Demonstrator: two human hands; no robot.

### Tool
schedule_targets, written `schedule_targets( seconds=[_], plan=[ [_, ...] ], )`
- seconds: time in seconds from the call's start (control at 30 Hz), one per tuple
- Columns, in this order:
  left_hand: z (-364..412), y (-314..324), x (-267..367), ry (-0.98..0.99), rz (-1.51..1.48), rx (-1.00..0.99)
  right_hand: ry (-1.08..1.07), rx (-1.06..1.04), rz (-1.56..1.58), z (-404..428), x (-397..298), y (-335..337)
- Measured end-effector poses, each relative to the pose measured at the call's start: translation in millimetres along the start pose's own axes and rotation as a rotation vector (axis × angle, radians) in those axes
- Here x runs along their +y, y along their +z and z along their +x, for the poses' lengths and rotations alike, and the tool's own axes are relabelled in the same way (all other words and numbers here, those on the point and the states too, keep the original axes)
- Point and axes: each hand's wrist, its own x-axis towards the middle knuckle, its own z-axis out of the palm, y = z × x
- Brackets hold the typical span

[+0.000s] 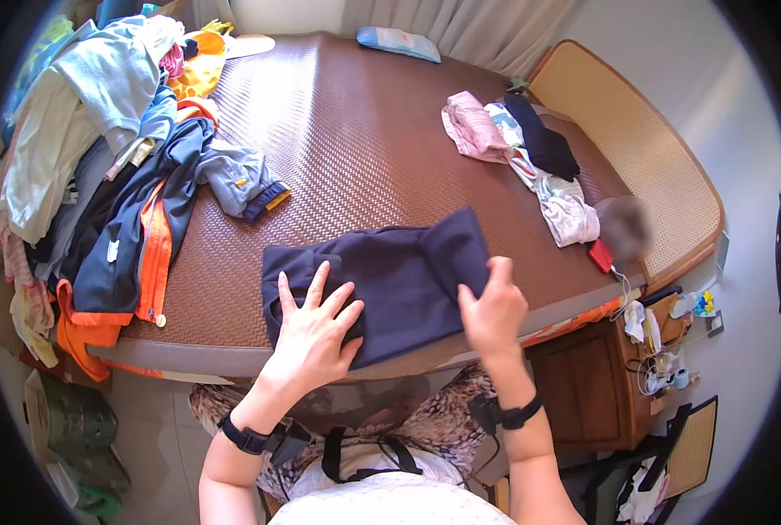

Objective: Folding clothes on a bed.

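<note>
A dark navy garment (pixel 397 289) lies folded into a rough rectangle at the near edge of the bed. My left hand (pixel 315 321) rests flat on its left part, fingers spread. At the garment's right end, my right hand (pixel 495 302) pinches the fabric between thumb and fingers, and that end is partly folded over. Both wrists wear black straps.
A brown woven mat (pixel 364 151) covers the bed. Heaped clothes (pixel 101 164) fill its left side. Rolled clothes (pixel 548 164) lie at the right, near a red device (pixel 600 256) with a cable. A wooden cabinet (pixel 581 387) stands below right.
</note>
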Motion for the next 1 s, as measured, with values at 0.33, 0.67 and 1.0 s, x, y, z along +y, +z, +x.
schedule_targets(
  seconds=[0.33,0.67,1.0],
  plan=[
    [2,3,0,0.017,0.034,0.048,-0.713,-0.151,0.144,-39,-33,49],
    [-16,-18,-7,-0.092,-0.398,0.405,-0.659,-0.453,0.409,-36,-30,3],
    [-35,-29,-10,-0.825,-0.735,0.248,0.085,-0.282,0.594,-39,22,40]
  ],
)
